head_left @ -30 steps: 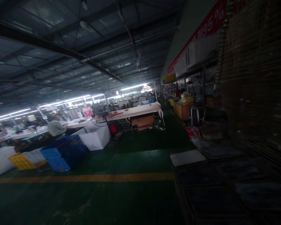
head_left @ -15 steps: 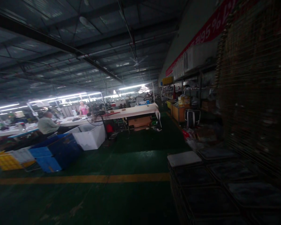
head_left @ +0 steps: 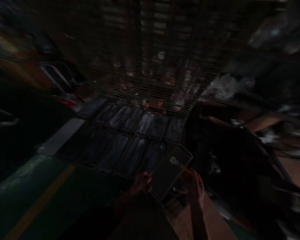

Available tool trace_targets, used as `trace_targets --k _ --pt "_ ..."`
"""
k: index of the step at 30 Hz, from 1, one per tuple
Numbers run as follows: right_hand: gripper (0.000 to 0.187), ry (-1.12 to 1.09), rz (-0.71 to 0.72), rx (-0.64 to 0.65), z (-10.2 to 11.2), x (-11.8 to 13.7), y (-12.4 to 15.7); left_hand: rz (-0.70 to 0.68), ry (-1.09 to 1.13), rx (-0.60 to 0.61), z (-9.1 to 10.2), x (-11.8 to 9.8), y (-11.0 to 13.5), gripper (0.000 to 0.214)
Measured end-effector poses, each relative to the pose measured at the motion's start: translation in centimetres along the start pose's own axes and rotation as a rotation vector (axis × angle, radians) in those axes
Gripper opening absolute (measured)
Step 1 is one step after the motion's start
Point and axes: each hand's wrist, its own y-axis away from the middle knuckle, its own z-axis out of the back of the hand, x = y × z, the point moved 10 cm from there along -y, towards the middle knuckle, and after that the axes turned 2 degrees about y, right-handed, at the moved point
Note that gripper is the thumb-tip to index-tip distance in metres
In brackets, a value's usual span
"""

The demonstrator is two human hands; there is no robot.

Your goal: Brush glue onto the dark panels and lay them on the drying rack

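Note:
The picture is dark and smeared by motion. My left hand (head_left: pixel 140 183) and my right hand (head_left: pixel 194 186) grip the near edges of a flat dark tray (head_left: pixel 170 171), held tilted just above the floor. A small pale object with an orange streak (head_left: pixel 176 162) lies on the tray by my right hand. Beyond the tray, rows of similar dark flat trays (head_left: pixel 130 140) lie side by side on the floor.
A tall wire rack (head_left: pixel 150 66) with many thin shelves rises behind the trays. A pale board (head_left: pixel 61 135) lies at the left end of the rows. A yellow line (head_left: pixel 40 203) crosses the green floor at lower left. Blurred clutter fills the right.
The view swung from the wide hall with work tables down and to the right, onto the floor trays. Both my hands came into sight holding a tray.

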Motion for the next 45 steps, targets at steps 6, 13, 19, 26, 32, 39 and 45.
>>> trace_targets --k 6,13,19,26,32,39,45 --pt "0.043 0.083 0.022 -0.07 4.4 0.6 -0.4 -0.002 -0.117 0.002 1.2 1.5 -1.7 0.044" --pt "0.039 0.523 0.225 0.087 1.3 3.6 -1.2 -0.014 -0.142 0.014 1.1 1.1 -1.2 0.043" --pt "0.034 0.843 0.487 0.191 -1.8 5.1 -2.9 0.041 -0.12 -0.004 1.7 1.9 -1.8 0.038" --pt "0.031 0.946 0.563 0.251 -3.7 4.2 -2.9 0.031 -0.091 0.023 1.7 1.9 -1.6 0.031" --pt "0.032 0.99 0.529 0.397 -4.6 3.0 2.2 0.017 -0.074 0.017 2.0 2.4 -2.1 0.034" --pt "0.031 0.863 0.361 0.64 -5.6 0.5 11.2 0.027 -0.051 0.064 1.7 2.6 -2.1 0.036" --pt "0.03 0.652 0.143 0.726 -5.7 -0.8 12.7 0.003 -0.027 0.072 1.7 2.1 -1.8 0.032"
